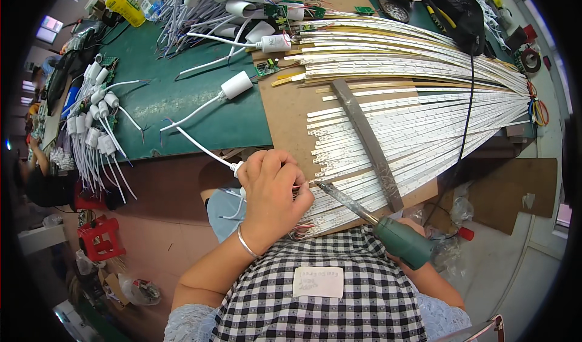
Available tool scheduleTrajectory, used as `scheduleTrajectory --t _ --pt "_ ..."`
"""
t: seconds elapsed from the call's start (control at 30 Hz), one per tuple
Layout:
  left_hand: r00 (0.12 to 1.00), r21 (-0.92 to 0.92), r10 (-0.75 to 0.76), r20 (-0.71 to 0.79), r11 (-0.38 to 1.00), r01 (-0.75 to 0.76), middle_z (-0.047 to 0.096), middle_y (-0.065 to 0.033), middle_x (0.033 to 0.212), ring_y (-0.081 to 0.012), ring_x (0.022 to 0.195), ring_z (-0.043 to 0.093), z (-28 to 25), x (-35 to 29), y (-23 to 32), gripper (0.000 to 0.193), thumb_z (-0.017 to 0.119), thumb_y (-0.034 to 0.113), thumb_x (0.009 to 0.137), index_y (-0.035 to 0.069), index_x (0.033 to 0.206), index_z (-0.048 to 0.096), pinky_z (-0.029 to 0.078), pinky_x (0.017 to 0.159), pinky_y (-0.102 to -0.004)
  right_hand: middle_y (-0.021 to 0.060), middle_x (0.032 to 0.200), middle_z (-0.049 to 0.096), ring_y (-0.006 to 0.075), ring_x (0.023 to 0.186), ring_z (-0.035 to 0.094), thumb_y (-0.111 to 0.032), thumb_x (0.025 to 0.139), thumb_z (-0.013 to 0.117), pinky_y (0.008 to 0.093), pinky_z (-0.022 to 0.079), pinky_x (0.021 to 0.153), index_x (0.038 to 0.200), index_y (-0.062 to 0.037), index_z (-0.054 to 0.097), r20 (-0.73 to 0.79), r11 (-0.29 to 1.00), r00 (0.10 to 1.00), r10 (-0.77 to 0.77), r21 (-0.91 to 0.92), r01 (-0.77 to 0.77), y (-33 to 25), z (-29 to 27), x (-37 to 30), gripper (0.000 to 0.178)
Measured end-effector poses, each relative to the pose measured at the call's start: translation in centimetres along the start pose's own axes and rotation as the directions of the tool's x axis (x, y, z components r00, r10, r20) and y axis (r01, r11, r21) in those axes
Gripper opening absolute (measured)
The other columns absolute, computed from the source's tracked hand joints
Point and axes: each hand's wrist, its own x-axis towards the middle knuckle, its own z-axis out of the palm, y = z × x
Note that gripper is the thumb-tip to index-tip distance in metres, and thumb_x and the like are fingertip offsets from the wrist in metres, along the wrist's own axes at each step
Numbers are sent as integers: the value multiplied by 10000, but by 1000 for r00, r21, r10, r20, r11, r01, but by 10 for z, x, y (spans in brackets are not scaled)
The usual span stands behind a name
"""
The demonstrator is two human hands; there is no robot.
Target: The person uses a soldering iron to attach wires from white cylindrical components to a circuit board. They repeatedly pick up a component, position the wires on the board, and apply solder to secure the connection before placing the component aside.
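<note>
Right hand: our right hand [418, 239] sits nearest, low and right of centre, mostly hidden behind the green-handled soldering iron with a grey metal shaft [388, 230]; we judge the fingers wrapped closed around the handle, though they barely show.
Iron tip: it points up and left, ending just beside the left hand's fingertips, at the near ends of the strips.
Left hand: our left hand [273, 190], with a thin silver bangle [247, 244] on the wrist, is curled shut over the end of a white cable with a small white plastic plug housing [237, 167], pinching fine wires against a strip end; the pinch itself is hidden under the knuckles.
Burn risk: we judge the hot tip could touch the fingers, since the gap is slight.
Joint risk: if the pinch slackens, the wire may lift off the pad and leave a poor joint.
Work surface: long white LED strips fanned across a brown board [418, 130] are held down by a flat grey metal bar [367, 139]; a nudge to the bar could shift them under the tip.
Cord risk: the iron's black cord [468, 111] crosses the strips, and a snag could drag them.
Far side: more white plug cables [233, 87] lie on the green bench mat [163, 99], well apart from the heat.
</note>
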Motion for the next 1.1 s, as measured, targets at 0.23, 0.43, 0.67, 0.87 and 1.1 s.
scheduleTrajectory --t 0.23,0.43,0.67,0.87,1.1 --pt "1000 -17 -10 4 1000 10 535 -44 1008 -299 1049 455 0 0 -1 138 679 83 632 119 719 578 291 904 -442 196 1011 657 212 823 685 -251 841 727 290 579 665 1138 109 554 -35 778 987 -155 612 144 74 19 -3 498" --pt "1000 -35 -13 -23 999 13 539 -46 1009 -300 1050 455 2 -1 -2 132 674 82 639 117 732 587 290 905 -444 152 1004 669 184 839 671 -236 831 739 269 552 706 1133 78 573 -81 898 989 -126 415 149 29 16 -2 466" --pt "1000 -35 -23 -9 999 22 540 -48 1014 -300 1057 452 1 0 -1 132 675 82 644 115 735 586 287 908 -445 101 969 678 171 844 659 -180 848 711 258 525 730 1090 16 628 -25 843 988 -152 519 142 32 17 3 322" --pt "999 -23 -34 -23 999 33 539 -51 1015 -302 1059 452 2 0 0 135 679 85 644 114 731 579 285 915 -448 82 929 669 205 851 649 -147 843 692 273 505 756 1091 -42 652 -54 988 994 -96 114 102 15 15 2 272" --pt "999 -27 -33 -21 999 33 536 -47 1015 -300 1060 453 2 -1 0 139 683 88 644 114 727 575 281 917 -448 76 963 675 161 831 655 -169 875 671 247 510 734 1097 -20 645 56 950 987 148 269 -157 5 11 5 269"
